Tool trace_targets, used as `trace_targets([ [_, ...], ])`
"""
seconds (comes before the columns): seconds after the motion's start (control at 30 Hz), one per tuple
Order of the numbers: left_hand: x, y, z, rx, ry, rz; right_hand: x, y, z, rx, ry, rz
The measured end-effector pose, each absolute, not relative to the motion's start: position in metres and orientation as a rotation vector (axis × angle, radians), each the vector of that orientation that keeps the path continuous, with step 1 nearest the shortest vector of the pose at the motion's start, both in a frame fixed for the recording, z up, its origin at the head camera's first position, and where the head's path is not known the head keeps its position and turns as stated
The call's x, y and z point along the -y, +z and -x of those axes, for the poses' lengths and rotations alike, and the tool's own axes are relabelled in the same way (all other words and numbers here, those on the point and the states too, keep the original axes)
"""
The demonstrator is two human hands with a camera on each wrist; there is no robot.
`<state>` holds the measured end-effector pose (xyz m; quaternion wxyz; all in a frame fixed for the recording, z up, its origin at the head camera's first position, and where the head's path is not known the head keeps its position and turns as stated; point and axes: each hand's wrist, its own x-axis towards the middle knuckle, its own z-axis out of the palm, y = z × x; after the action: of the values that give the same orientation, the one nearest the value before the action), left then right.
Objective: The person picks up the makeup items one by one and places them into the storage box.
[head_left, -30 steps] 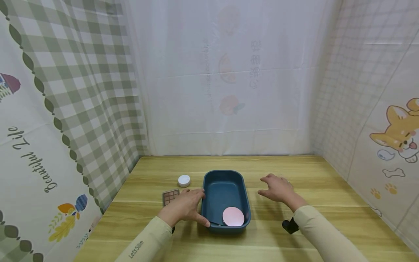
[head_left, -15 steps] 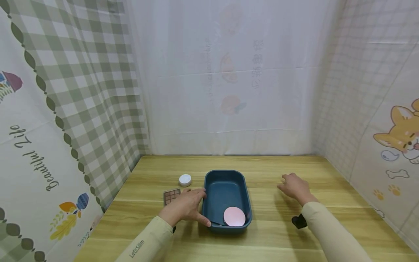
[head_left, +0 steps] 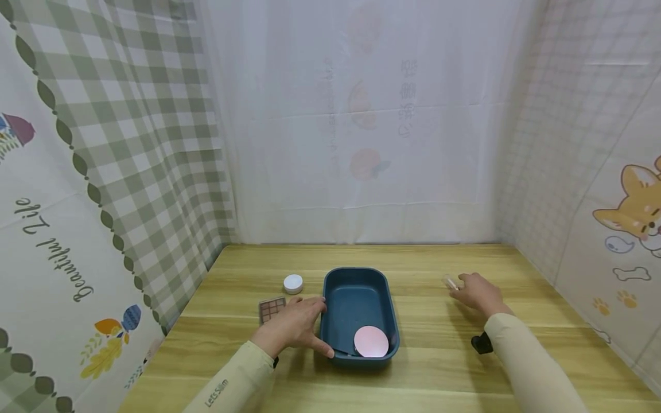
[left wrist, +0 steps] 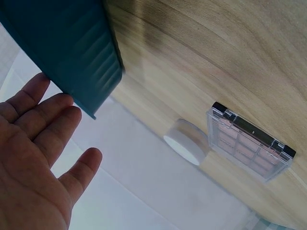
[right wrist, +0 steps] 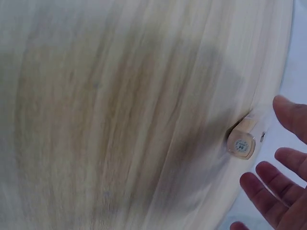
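Note:
My left hand (head_left: 293, 327) rests against the left side of a dark blue bin (head_left: 356, 304), its fingertips and thumb at the rim. In the left wrist view its fingers (left wrist: 57, 132) are extended along the bin's edge. A round pink compact (head_left: 370, 342) lies in the bin's near right corner, beside a thin dark item (head_left: 342, 351). To the right, my right hand (head_left: 480, 292) reaches over a small clear cosmetic bottle (head_left: 451, 281) with beige contents, lying on the table. Its thumb and fingers stand spread around the bottle in the right wrist view, with gaps showing.
A white round jar (head_left: 292, 283) stands left of the bin. Nearer lies a clear-lidded eyeshadow palette (head_left: 271, 310), partly behind the left hand. The wooden table (head_left: 413, 373) ends at a white curtain (head_left: 439, 172) at the back, with more cloth at both sides.
My right hand has moved right, away from the bin, to the small bottle, which now shows beside its fingers. My left hand stays at the bin's rim.

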<state>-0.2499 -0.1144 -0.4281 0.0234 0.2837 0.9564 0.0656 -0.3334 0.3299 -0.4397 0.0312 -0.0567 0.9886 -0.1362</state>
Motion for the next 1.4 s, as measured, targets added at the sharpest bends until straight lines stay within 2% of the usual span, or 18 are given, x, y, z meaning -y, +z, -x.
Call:
trace_targets([
  [0.27,0.115,-0.43,0.251,-2.962,0.206,-0.868,-0.337,-0.452,0.342,-3.075,-0.487,0.212],
  [0.47,0.113,-0.428,0.25,-2.953,0.203,-0.87,-0.331,-0.461,0.342,-3.096,-0.559,0.137],
  [0.8,0.113,-0.429,0.251,-2.951,0.198,-0.833,-0.325,-0.461,0.343,-3.115,-0.572,0.025],
  [1.4,0.113,-0.429,0.25,-2.961,0.196,-0.823,-0.305,-0.452,0.347,-3.133,-0.54,0.12],
])
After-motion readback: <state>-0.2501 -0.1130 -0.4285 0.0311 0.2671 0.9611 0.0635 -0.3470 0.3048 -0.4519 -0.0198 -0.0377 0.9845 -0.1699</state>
